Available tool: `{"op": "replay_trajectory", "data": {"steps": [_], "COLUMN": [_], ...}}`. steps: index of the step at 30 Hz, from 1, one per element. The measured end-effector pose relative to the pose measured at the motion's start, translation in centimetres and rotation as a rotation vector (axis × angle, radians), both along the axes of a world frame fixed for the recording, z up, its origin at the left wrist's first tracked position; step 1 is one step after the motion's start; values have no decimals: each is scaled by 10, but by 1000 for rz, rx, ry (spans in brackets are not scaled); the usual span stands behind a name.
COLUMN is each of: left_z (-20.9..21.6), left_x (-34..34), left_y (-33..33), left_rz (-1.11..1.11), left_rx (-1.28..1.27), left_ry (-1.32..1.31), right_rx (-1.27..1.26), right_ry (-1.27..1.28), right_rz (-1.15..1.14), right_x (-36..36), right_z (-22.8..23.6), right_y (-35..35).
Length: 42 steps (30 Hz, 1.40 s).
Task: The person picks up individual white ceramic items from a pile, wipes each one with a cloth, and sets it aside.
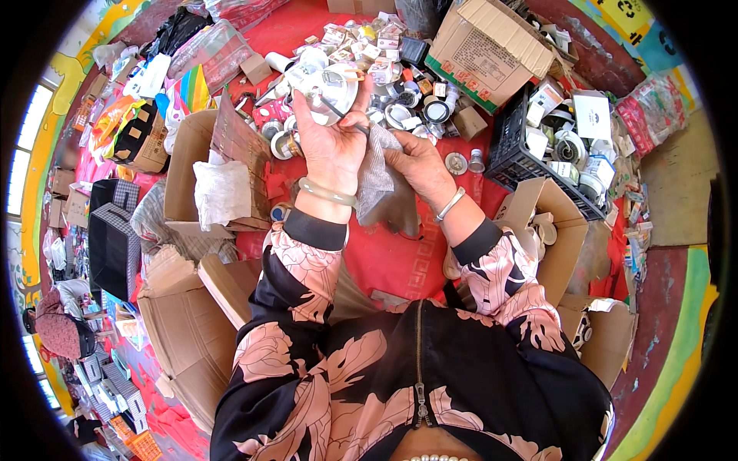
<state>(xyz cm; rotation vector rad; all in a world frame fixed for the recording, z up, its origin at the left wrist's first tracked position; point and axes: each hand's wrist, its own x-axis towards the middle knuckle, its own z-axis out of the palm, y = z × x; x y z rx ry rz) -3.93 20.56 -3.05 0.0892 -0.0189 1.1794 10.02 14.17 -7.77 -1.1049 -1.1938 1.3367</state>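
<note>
My left hand [332, 152] is raised palm-up at the upper middle, its fingers closed round a shiny silver-and-white round light fitting [332, 94]. The fitting looks like a recessed downlight; its far side is partly hidden. Just to the right, my right hand [421, 167] pinches a grey cloth [378, 178]. The cloth hangs down between both hands, and its upper end lies close to the left hand's fingers. Beyond the hands spreads a pile of similar round fittings and small boxes [365, 48] on a red floor covering [384, 257].
An open carton with a white cloth [223, 192] stands at left. At right are a black crate [507, 150] of fittings and an open carton [565, 246]. A large carton [488, 58] sits far right. Flattened cardboard [188, 326] lies near left. Another person [65, 324] is at the far left.
</note>
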Motion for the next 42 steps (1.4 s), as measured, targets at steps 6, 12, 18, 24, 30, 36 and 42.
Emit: {"op": "replay_trajectory", "data": {"steps": [6,12,18,24,30,36,42], "left_z": [2,-14,-10,-10,-7,-9,1], "left_x": [10,20,12,9,16,19,12], "left_y": [-4,-8,-1,-1,-5,-8,-6], "left_rz": [72,-32,58,73,-5,-42,85], "left_rx": [171,242,184,165,214,283,243], "left_ry": [301,533,476,465,500,520,487], "right_rx": [44,35,-104,-68,-70,-72,-193], "right_ry": [212,235,175,156,291,445,596], "right_rz": [-86,-24,179,242,113,52,-201], "right_x": [5,14,26,25,20,25,33], "right_z": [3,2,16,17,22,12,-6], "right_y": [-2,0,-3,-2,-9,-7,7]}}
